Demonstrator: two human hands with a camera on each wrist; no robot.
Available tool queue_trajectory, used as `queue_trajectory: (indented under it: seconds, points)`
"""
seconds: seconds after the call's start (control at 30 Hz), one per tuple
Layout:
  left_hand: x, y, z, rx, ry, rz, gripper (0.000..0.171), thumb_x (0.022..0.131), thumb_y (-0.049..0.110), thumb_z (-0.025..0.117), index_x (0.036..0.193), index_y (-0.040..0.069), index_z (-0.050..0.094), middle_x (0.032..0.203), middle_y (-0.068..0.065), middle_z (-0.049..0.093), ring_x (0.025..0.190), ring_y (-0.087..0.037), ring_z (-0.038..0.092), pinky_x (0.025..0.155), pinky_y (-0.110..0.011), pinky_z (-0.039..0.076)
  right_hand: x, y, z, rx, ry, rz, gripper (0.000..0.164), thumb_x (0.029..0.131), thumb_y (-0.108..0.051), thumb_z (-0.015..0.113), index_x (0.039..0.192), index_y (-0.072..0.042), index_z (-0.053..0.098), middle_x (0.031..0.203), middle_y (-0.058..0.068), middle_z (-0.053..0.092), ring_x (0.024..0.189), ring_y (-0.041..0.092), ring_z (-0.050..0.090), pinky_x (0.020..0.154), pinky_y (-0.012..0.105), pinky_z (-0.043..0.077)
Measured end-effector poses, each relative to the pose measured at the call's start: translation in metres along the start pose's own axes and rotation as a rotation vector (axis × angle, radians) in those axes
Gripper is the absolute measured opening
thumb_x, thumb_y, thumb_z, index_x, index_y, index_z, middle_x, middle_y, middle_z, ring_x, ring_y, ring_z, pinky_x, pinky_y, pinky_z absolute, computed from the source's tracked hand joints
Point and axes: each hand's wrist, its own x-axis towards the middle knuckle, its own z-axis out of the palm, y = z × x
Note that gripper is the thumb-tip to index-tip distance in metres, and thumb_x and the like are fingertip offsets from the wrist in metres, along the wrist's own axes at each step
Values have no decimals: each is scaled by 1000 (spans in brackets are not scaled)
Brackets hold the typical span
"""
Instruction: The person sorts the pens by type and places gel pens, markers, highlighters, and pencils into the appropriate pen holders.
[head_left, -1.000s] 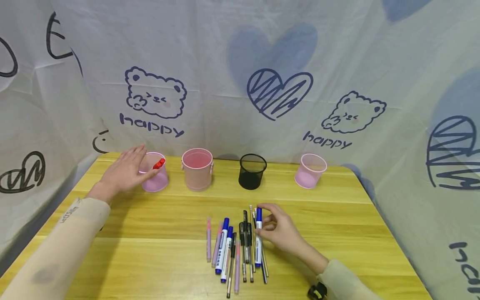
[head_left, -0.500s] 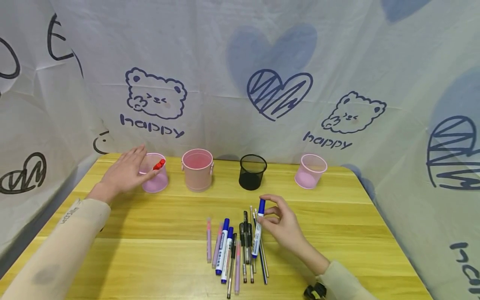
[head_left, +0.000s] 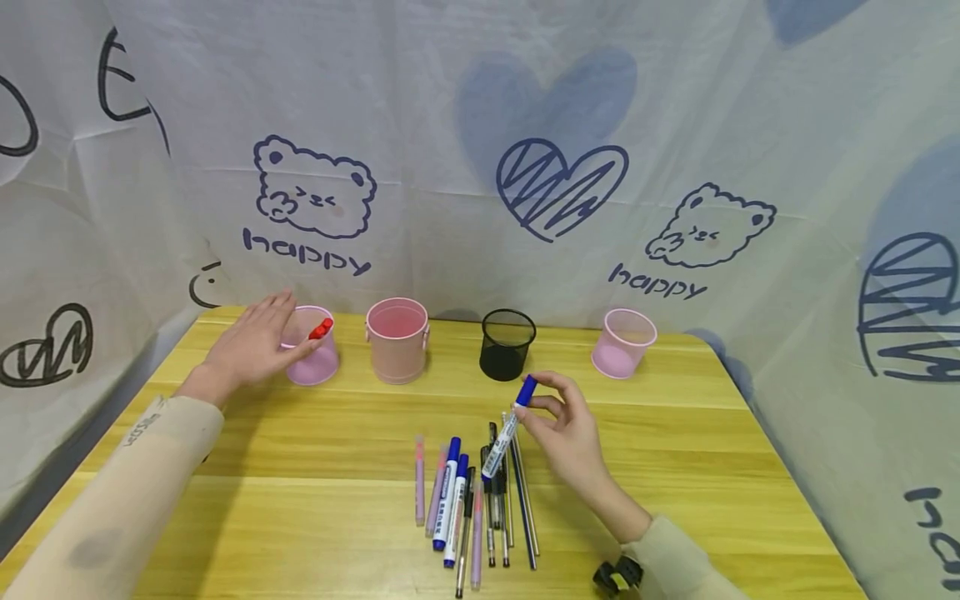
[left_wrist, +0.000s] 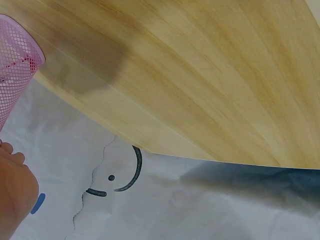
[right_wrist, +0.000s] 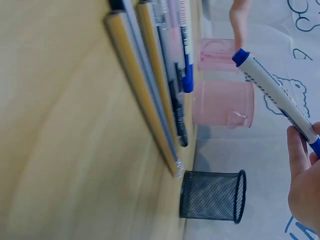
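My right hand (head_left: 570,437) pinches a blue-and-white marker (head_left: 501,446) near its blue cap. The marker slants over the spread of pens, lower end toward the left; in the right wrist view the raised marker (right_wrist: 277,92) points away from the fingertips. At the table's far left, my left hand (head_left: 251,342) lies by a pink mesh cup (head_left: 317,367), fingers fairly straight at its far left side and thumb reaching across its front. Red pen ends (head_left: 321,328) show at the rim, beside the thumb tip. Part of that cup is hidden by the hand.
Further cups stand along the back: a pink bucket (head_left: 397,354), a black mesh cup (head_left: 504,358) and another pink cup (head_left: 619,358). On the wooden table (head_left: 660,467) lie blue markers (head_left: 445,504), pink pens (head_left: 419,492), black pens (head_left: 492,533) and pencils (head_left: 527,508). Printed cloth hangs behind.
My right hand has lifted the marker from beside the pencils, moved it up toward the black cup and tilted it, lower end swinging left. My left hand has stayed in place.
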Motion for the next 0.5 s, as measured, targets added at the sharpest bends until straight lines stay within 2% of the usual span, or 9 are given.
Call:
queue_trajectory:
  seconds: [0.23,0.4,0.5]
  points:
    - [-1,0,1,5,6,-2,104,101,71,44,162,-9,16,170,-29,11,156,-49,12,128,-61,8,12,-5,9,61,18,-101,43,92,19,65,132,16,49,131,36,55,100,16,72,87,32,63]
    - [-1,0,0,0,8,-3,105,100,72,44,162,-8,15,170,-28,11,156,-49,12,128,-61,8,19,-9,16,104,25,-136,42,92,20,63,131,18,48,131,35,55,101,18,73,88,35,62]
    - [-1,0,1,3,6,-3,106,100,72,44,162,-8,15,170,-28,11,156,-49,12,128,-61,8,23,-11,21,127,29,-147,43,92,21,62,132,18,48,130,29,58,101,20,73,88,36,63]
